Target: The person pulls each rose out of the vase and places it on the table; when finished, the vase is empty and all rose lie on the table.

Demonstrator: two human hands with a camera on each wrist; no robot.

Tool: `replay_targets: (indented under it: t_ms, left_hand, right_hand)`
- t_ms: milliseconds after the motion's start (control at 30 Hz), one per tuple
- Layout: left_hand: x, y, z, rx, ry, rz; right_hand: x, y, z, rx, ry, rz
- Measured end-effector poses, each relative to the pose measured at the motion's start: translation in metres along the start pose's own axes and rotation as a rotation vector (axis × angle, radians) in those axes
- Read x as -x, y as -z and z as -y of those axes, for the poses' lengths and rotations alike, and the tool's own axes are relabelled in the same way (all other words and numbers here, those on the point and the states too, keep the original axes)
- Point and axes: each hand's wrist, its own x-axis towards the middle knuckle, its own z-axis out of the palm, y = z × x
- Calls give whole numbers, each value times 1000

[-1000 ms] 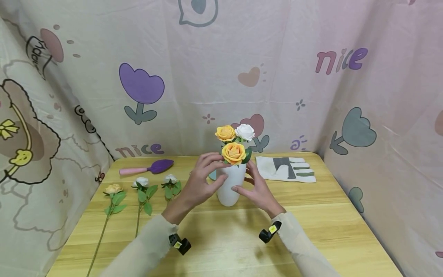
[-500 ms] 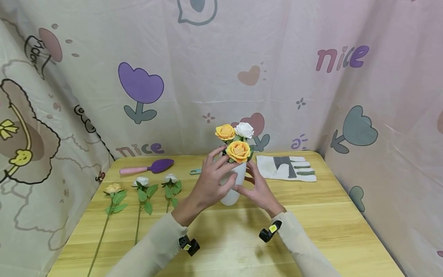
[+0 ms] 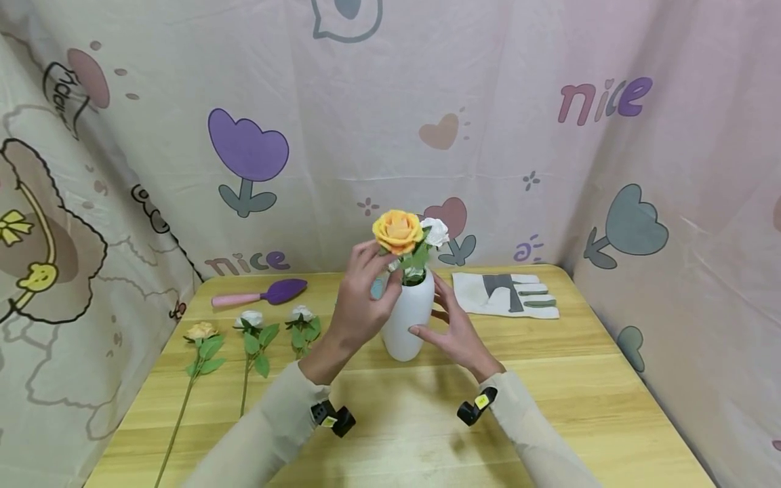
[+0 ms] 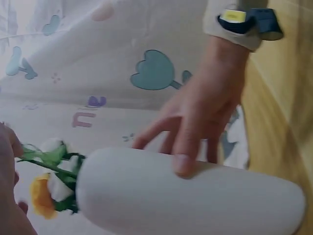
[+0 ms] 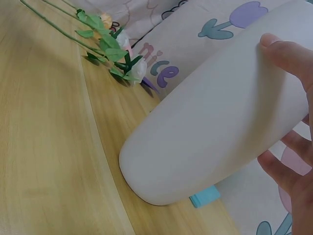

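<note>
A white vase (image 3: pixel 410 322) stands upright on the wooden table with artificial roses in its mouth. My right hand (image 3: pixel 456 331) holds the vase at its right side, thumb on the front and fingers round the back. At the rim, my left hand (image 3: pixel 361 298) pinches a yellow rose (image 3: pixel 398 232) just under its bloom. In the left wrist view its green stem (image 4: pixel 46 165) runs from the fingers toward the vase mouth. A white rose (image 3: pixel 436 232) rises behind it. Another yellow rose (image 4: pixel 43 197) shows in the left wrist view but is hidden in the head view.
Left of the vase lie a yellow rose (image 3: pixel 200 331) and two white ones, one (image 3: pixel 249 320) beside the other (image 3: pixel 301 314). A purple trowel (image 3: pixel 285 291) with a pink handle lies behind them. A glove (image 3: pixel 503 295) is at back right; a teal object (image 5: pixel 205 197) lies behind the vase.
My left hand first moves right, then back left and slightly up. The front yellow rose goes with it, rising and baring the vase mouth. My right hand stays on the vase.
</note>
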Motion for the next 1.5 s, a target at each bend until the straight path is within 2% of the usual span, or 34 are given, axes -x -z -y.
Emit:
replay_targets:
  t_ms: [100,200,433,533,733,833,933,1067,1167,1333,1500]
  left_hand:
    - [-10,4,-2,47,-33,-48]
    - [-17,8,-3,88,-35,-92]
    - [-28,22,-7,162,57,-212]
    - [-36,30,-8,242,90,-269]
    - [-54,57,-12,383,105,-389]
    - [-61,75,-15,435,115,-426]
    - [-61,93,-14,476,119,-436]
    - [-50,110,-4,477,149,-385]
    - [-35,117,10,456,221,-305]
    - [0,122,36,293,394,-124]
    - [37,121,57,207,546,81]
  right_hand:
    - [-1,0,-1,1,2,-4]
    - [-1,0,-2,1,0,-6]
    - [-2,1,0,3,-1,-8]
    - [-2,1,1,-6,-7,-13]
    - [-3,2,1,-6,-16,-9]
    - [-3,2,0,-4,-18,-3]
    - [-3,1,1,-4,-12,3]
    - [-3,1,3,-3,-15,1]
    - [-2,2,4,-10,-29,-6]
    - [-2,2,3,-17,-32,-2]
    - [-2,1,2,-17,-34,-2]
